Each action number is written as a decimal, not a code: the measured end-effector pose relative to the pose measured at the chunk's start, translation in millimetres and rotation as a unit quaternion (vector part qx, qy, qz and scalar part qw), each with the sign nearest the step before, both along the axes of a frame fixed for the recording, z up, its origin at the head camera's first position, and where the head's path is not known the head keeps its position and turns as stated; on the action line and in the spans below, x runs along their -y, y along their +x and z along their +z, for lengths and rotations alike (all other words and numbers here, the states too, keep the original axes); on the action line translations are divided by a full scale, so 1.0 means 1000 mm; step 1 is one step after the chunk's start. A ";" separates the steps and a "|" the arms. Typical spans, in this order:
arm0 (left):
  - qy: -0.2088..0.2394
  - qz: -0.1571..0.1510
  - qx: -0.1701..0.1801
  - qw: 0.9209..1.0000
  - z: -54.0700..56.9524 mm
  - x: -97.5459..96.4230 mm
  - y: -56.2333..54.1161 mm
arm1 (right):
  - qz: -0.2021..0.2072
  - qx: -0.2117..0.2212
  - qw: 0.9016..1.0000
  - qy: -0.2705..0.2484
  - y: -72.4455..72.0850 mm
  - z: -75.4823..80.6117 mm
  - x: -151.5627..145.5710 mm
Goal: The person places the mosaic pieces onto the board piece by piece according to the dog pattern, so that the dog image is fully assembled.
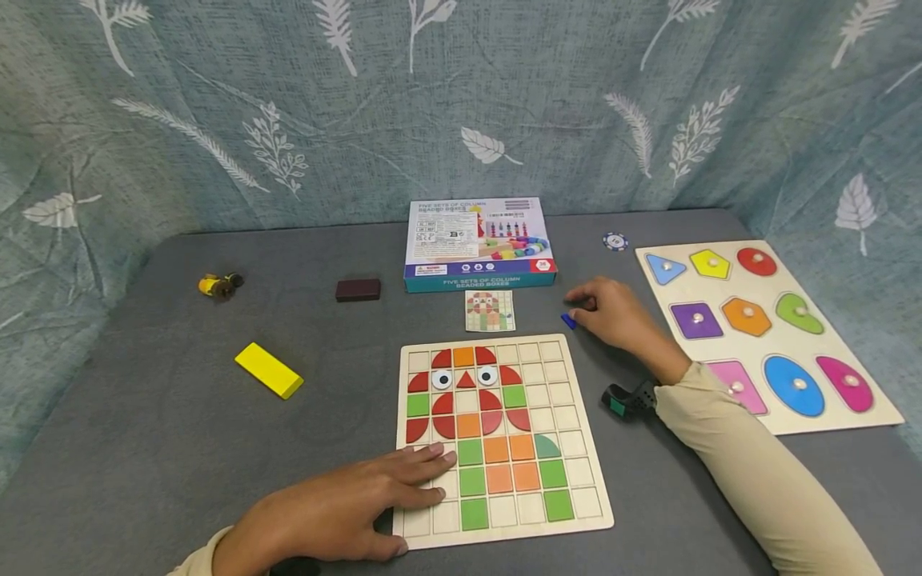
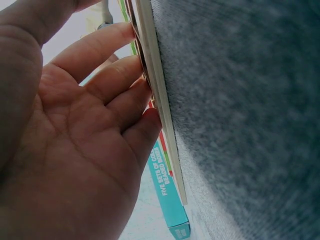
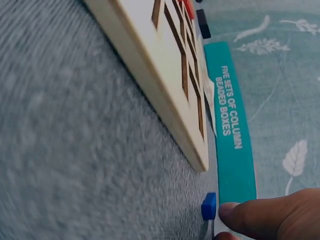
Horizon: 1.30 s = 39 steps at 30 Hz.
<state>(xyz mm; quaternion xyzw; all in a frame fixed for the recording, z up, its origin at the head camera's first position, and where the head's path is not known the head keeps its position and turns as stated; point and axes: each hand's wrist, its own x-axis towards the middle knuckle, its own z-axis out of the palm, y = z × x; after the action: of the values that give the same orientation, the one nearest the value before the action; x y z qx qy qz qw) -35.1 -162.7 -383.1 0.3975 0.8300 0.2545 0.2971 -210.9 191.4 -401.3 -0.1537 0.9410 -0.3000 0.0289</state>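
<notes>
A wooden grid board [image 1: 587,512] lies in front of me, with red, orange, green and teal tiles and two round eye pieces forming a figure. My left hand [image 1: 353,500] rests over its lower left edge, fingers spread and fingertips on the board. In the left wrist view, the fingertips of that hand [image 2: 85,115] meet the board's side [image 2: 162,105]. Beyond the board's upper right corner, my right hand [image 1: 612,312] is low at a small blue piece [image 1: 568,321], thumb and index finger apart. The right wrist view shows the thumb [image 3: 255,215] right beside the blue piece [image 3: 209,206].
A pattern card [image 1: 490,310] lies between the board and a beaded-boxes carton [image 1: 479,248]. At right are a shape puzzle [image 1: 763,340] and a poker chip [image 1: 615,241]. A yellow block [image 1: 270,370], a dark brown block [image 1: 358,290] and a small yellow-black object [image 1: 219,286] lie left.
</notes>
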 end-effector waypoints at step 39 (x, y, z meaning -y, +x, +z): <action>0.003 0.001 0.003 1.000 -0.001 -0.001 0.000 | 0.095 -0.092 0.991 -0.006 0.024 -0.002 -0.013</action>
<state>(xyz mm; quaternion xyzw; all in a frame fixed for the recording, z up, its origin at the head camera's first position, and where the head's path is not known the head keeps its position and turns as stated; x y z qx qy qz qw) -34.8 -162.2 -383.6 0.3964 0.8287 0.2591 0.2982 -187.2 204.0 -403.7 -0.2693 0.9190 -0.2863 -0.0301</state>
